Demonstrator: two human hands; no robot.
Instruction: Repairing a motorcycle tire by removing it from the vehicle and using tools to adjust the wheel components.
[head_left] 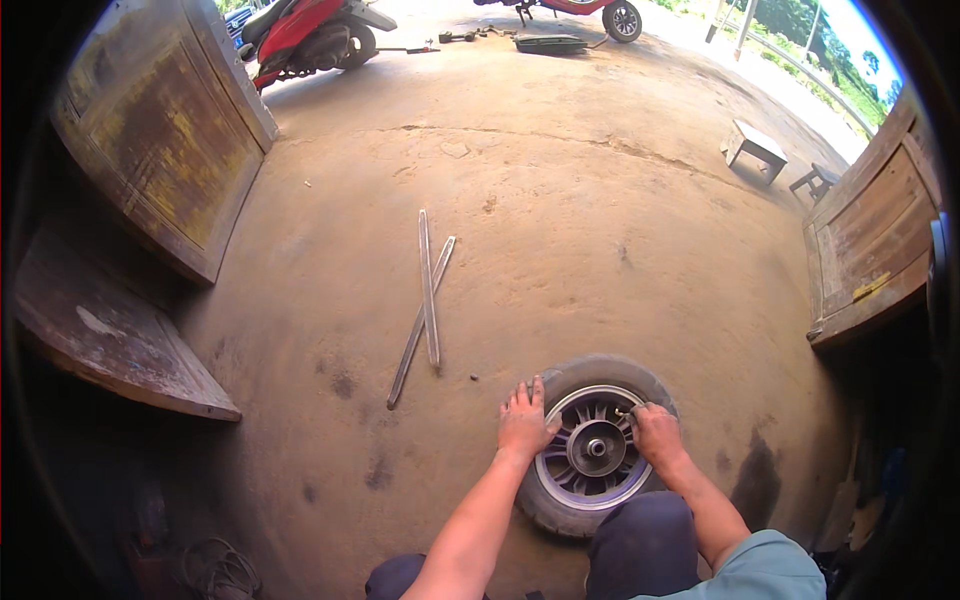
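A scooter wheel with a black tyre (600,372) and a spoked, purple-tinged rim (597,450) lies flat on the ground before my knees. My left hand (525,422) rests on the left side of the tyre, its fingers stretched over the rubber and its thumb by the rim's edge. At the rim's upper right, my right hand (656,436) is closed in a pinch. A small brass-coloured tip (620,411) shows beside those fingers; whether it is the valve stem or a held piece is unclear. The hub sits uncovered in the wheel's middle.
Two long flat metal bars, one upright in view (429,290) and one slanting (405,362), lie crossed left of the wheel. A small dark piece (474,377) lies nearby. Wooden doors flank the floor (170,150). A red scooter (310,40) and a low stool (757,150) stand farther off.
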